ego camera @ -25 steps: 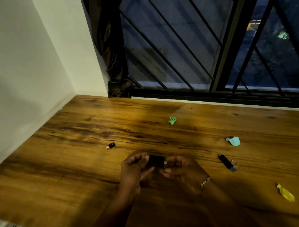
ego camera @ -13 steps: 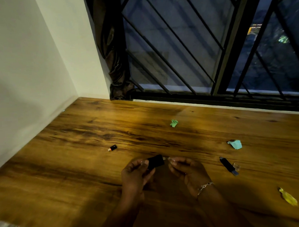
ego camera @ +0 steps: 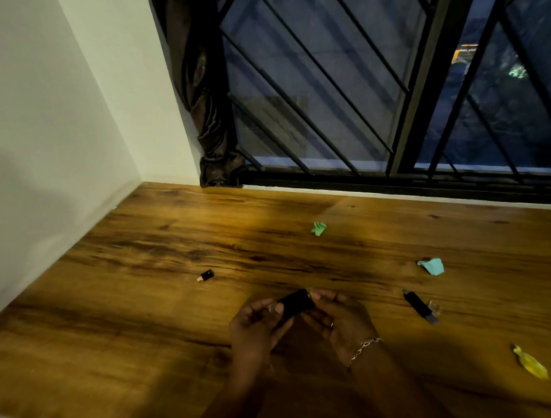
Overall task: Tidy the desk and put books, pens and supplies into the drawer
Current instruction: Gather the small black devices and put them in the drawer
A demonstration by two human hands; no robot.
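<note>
Wooden surface, two grips, one black stick
Above the surface's near edge, left grip and right grip pinch the black stick by its ends; a loose fingertip hold may let it slip and drop

No text, label, brand or number can be read. The held black stick and the blue-tipped stick on the tabletop are too dim.
</note>
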